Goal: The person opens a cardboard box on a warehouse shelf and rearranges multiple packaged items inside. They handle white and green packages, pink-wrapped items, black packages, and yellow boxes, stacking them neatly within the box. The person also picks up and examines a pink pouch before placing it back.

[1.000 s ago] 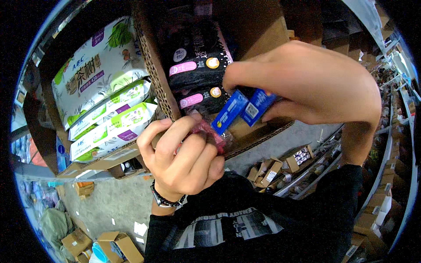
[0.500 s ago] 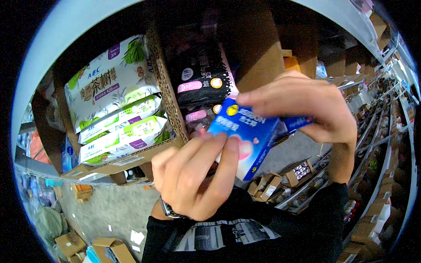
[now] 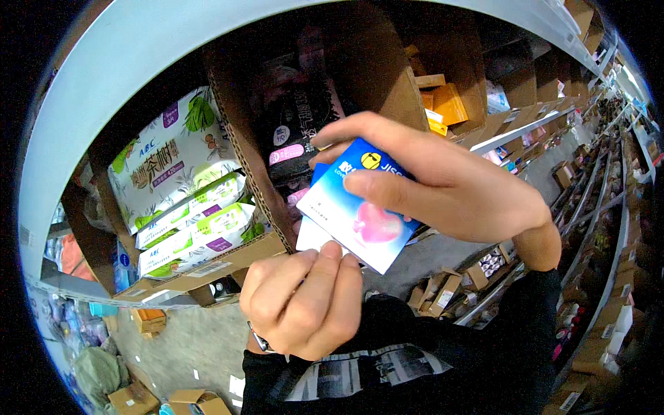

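My right hand [image 3: 456,183] is wrapped round a small blue-and-white box [image 3: 339,207] with a pink heart on its front, its thumb pressed across that face. Behind the box, offset toward the lower left, a second flat blue-and-white box [image 3: 312,234] shows only its edges. The fingers of my left hand [image 3: 301,301] pinch together at the lower corner of this rear box. A watch [image 3: 260,339] circles my left wrist. Just past the boxes, black-and-pink packs [image 3: 289,155] lie in a cardboard compartment of the shelf.
White-and-green packs [image 3: 183,173] fill the left carton [image 3: 232,261]. A pale shelf beam [image 3: 124,59] curves overhead. Orange boxes [image 3: 449,104] sit in a compartment to the right. Open cartons [image 3: 443,287] and another carton [image 3: 190,400] stand low down. Shelving rows recede at right.
My right hand has closed over the heart-fronted box, which my left hand held before. My left fingers have slid off its front to the lower corner. The two boxes now overlap closely.
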The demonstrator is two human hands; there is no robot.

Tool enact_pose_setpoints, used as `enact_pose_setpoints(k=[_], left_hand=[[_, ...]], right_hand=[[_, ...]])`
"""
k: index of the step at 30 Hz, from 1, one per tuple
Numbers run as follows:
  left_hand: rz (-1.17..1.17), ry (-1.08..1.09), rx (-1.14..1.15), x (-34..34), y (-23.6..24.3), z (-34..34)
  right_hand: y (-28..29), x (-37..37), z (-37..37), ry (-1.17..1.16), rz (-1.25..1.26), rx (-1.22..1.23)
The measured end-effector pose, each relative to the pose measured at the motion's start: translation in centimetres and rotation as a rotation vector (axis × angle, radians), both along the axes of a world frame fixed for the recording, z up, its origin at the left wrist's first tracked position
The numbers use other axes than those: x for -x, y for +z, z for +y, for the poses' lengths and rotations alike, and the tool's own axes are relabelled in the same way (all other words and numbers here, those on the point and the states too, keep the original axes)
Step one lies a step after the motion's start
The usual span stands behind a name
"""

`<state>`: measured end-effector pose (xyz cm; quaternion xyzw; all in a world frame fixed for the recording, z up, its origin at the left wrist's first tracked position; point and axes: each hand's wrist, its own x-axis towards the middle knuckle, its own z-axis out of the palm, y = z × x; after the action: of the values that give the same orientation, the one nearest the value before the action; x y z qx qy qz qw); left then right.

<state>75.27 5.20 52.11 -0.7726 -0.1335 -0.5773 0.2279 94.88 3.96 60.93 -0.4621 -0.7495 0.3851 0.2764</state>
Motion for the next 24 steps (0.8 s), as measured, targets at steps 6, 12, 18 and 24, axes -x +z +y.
enact_pose_setpoints(k=[6, 12, 18, 24], left_hand=[[0.043, -0.060, 0.118, 0.8, -0.1, 0.4], [0.338, 0.090, 0.292, 1.3, -1.3, 0.2], [0.273, 0.109, 0.287, 1.1, -2.0, 0.4], [0.316, 0.086, 0.252, 1.5, -1.8, 0.7]], right_hand=[[0.7, -0.8, 1.0, -0.024, 0.041, -0.259], [1.1, -2.0, 1.7, 0.283, -0.685, -0.568], [-0.4, -0.3, 2.9, 0.537, -0.977, -0.380], [-0.5, 0.7, 2.5, 0.450, -1.126, -0.203]])
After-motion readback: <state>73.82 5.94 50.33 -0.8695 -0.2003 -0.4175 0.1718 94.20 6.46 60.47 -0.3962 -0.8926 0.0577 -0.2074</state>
